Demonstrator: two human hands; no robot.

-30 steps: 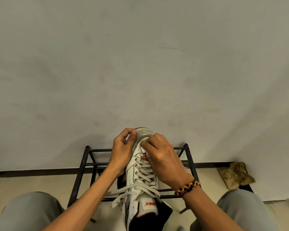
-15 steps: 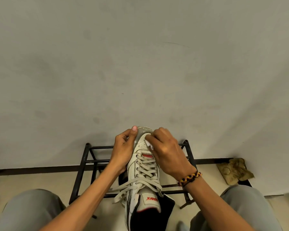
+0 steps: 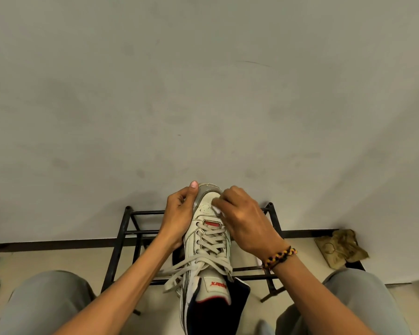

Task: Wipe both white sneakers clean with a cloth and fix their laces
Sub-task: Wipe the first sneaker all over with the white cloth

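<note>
right hand [image 3: 246, 226] slid toeward, leather sneaker [image 3: 207, 240].

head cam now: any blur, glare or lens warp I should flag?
Head view: soft, even light, no glare; a faint shadow on the wall behind the hands. Wide-angle warp bows the baseboard. Sneaker and laces are sharp; left hand and right hand show little blur. The cloth is mostly hidden under the right fingers.
</note>
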